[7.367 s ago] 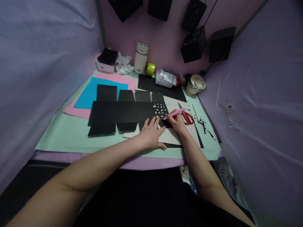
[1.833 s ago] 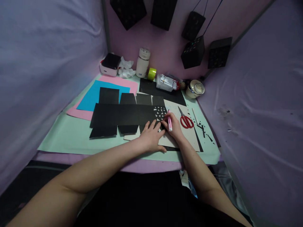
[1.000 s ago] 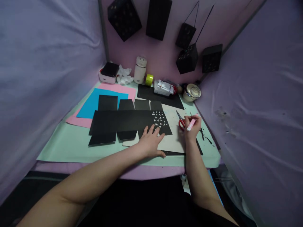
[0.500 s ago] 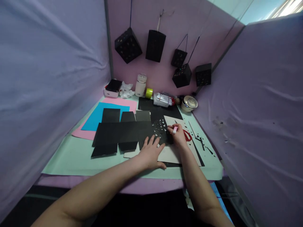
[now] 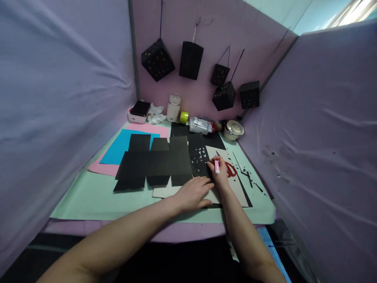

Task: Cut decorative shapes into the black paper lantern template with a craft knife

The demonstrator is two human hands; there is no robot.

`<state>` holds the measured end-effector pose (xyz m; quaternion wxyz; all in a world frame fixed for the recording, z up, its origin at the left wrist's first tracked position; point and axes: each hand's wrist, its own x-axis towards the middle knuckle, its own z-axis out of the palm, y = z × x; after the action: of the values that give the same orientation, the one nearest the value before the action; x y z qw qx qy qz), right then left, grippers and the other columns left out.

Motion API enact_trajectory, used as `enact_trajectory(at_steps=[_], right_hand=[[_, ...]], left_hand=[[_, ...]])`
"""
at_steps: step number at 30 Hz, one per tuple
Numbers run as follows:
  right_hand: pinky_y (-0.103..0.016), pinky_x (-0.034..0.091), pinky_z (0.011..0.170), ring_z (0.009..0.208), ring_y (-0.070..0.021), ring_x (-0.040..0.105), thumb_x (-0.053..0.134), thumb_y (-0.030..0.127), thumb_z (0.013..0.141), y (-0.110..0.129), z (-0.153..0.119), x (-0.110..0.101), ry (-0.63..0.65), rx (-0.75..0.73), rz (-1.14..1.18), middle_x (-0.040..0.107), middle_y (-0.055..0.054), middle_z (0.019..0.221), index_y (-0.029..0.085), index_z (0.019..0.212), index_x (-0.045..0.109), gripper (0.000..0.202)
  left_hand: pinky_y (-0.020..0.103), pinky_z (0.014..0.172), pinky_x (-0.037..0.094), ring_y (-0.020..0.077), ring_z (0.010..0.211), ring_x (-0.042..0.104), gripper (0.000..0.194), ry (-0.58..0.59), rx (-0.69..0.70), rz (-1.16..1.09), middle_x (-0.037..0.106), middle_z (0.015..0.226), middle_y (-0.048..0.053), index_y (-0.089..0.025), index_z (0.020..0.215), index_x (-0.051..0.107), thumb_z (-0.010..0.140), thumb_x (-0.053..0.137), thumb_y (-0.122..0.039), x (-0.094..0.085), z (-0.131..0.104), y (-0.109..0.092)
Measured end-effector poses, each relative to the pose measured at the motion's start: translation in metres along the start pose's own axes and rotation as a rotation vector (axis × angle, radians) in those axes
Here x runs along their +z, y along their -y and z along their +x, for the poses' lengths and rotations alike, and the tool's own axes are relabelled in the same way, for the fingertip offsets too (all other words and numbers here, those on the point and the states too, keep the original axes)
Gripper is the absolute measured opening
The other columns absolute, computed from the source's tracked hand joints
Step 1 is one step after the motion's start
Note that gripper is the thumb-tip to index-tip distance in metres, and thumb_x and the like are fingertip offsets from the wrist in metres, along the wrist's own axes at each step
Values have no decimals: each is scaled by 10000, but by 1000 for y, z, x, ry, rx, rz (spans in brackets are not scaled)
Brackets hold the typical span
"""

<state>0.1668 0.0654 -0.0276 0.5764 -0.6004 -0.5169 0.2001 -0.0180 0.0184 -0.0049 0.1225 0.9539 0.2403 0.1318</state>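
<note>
A blue sheet (image 5: pixel 116 147) is lying over a pink sheet (image 5: pixel 106 169), both beyond and left of the left hand. A tabbed black card (image 5: pixel 153 162) is overlapping the blue sheet and extending rightward past the left hand's far side. The left hand (image 5: pixel 194 192) is lying flat, fingers extended, thumb apart. Just beside its fingertips, the right hand (image 5: pixel 220 173), fingers narrowed, is holding a pink pen-like tool (image 5: pixel 217 166) over the card's cut-out end. Red-handled scissors (image 5: pixel 231 169) are resting immediately right of the right hand; black scraps (image 5: pixel 251 180) are lying farther right.
</note>
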Motion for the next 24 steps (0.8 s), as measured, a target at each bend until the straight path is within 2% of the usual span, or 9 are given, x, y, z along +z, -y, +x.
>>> enact_trajectory(at_steps=[3,5,8,11,16,21,24], right_hand=[[-396,455,857,877,-229,602,631,460,782,6,-2,-2,-34,3,-16,639,-63,955,219,956,527,315],[-383,455,851,887,-220,597,543,488,845,10,-3,-4,-29,4,-9,638,-70,1009,226,1059,542,339],[-331,469,680,701,-188,578,448,520,887,15,-5,-5,97,55,19,640,-35,822,223,1032,614,370],[-285,407,539,558,-153,514,512,511,846,14,-6,-5,208,128,29,593,2,658,210,867,651,333],[-265,339,508,522,-134,461,598,397,765,14,-7,-7,250,181,-36,518,41,532,215,647,590,217],[-260,342,538,555,-135,469,566,271,718,17,-9,-9,238,152,-80,518,61,547,233,652,539,81],[-259,359,559,571,-133,477,561,242,690,18,-9,-10,259,143,-76,524,63,565,234,631,500,86]], left_hand=[[463,1156,267,332,1402,372,675,-16,-53,24,444,1483,184,-121,1379,488,884,579,-570,8,1,4],[486,1141,284,358,1389,386,692,-9,-69,40,475,1453,200,-109,1336,532,854,604,-600,13,1,7],[481,1131,300,353,1378,400,681,-3,-69,58,505,1429,188,-123,1299,569,844,597,-628,16,1,9],[480,1128,304,353,1373,404,682,-5,-72,72,506,1426,187,-123,1302,568,850,583,-633,16,1,9],[476,1132,300,346,1368,403,658,-11,-81,86,509,1420,177,-131,1299,570,860,578,-622,14,0,6],[467,1136,302,335,1361,412,638,-11,-86,86,520,1403,175,-126,1282,579,854,604,-599,12,0,4],[471,1135,302,338,1364,405,649,-6,-84,78,513,1410,172,-129,1289,572,849,608,-605,12,1,4]])
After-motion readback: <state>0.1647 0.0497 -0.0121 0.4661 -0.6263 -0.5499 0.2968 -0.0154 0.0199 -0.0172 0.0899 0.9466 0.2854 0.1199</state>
